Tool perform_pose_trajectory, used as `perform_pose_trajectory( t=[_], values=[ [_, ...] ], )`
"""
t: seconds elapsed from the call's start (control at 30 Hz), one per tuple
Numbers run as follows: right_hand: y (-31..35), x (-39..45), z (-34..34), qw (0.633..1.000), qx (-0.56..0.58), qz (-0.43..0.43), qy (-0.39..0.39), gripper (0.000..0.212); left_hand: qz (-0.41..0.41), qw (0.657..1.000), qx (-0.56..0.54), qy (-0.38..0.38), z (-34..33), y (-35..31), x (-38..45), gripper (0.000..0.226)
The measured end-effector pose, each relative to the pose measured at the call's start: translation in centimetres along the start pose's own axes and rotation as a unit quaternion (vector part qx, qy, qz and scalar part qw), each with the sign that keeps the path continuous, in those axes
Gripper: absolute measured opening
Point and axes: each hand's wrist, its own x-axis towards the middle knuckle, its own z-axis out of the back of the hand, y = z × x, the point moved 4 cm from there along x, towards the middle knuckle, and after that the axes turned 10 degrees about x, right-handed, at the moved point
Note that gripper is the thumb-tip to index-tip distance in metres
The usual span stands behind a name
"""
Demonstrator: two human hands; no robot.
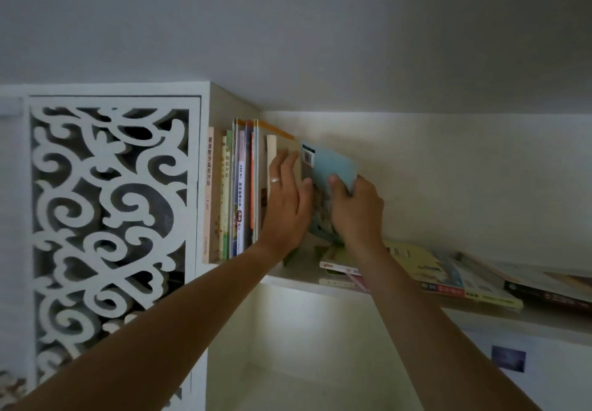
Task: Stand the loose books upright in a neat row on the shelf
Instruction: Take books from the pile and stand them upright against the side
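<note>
- At the right end of the upright row, the light blue book (333, 162) stands tilted, its top leaning right toward the back wall; a barcode label shows at its upper left corner.
- Right hand (355, 208): fingers and thumb curled round the lower right edge of the light blue book, gripping it.
- Left hand (288, 199): fingers straight and flat, pressing against the outermost book of the upright row (237, 186); a ring sits on one finger.
- Upright row: roughly eight to ten thin books standing spine-out against the left side panel of the shelf (288, 277), touching one another.
- Loose books (448, 273): a fanned pile lying flat on the shelf board to the right of the hands, partly overlapping; the right forearm crosses over its left end.
- Dark book (551, 293): lies flat at the far right of the pile, partly cut off by the frame edge.
- Carved white panel (109, 218): openwork scroll pattern, just left of the shelf compartment.
- Small picture (508, 357): fixed to the surface below the shelf, lower right.
</note>
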Motion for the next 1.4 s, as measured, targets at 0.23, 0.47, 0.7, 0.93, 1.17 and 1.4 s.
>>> perform_pose_trajectory(
  t=[0.23,0.47,0.7,0.93,1.17,1.4],
  values=[
    [-2.0,0.3,-4.3,0.971,0.149,-0.091,0.161,0.039,-0.066,0.995,0.065,0.024,-0.2,1.0,-0.9,0.071],
    [-2.4,1.0,-5.5,0.941,0.224,-0.129,0.219,0.033,-0.058,0.971,0.229,-0.034,-0.7,1.1,-0.7,0.071],
    [-3.9,1.1,-5.9,0.954,0.048,-0.145,0.259,0.045,-0.146,0.920,0.360,-0.053,-1.8,1.3,-0.7,0.058],
    [-6.6,0.0,-4.3,0.931,-0.170,-0.137,0.291,0.037,-0.173,0.749,0.628,0.123,-2.7,2.7,-1.2,0.047],
    [-6.0,-0.1,0.9,0.859,-0.427,-0.093,0.266,0.055,-0.169,0.729,0.654,0.113,-2.9,2.2,-1.6,0.045],
    [-5.4,-2.8,3.9,0.753,-0.522,-0.133,0.379,0.108,-0.170,0.732,0.649,0.116,-2.7,1.4,-1.8,0.048]
  ],
)
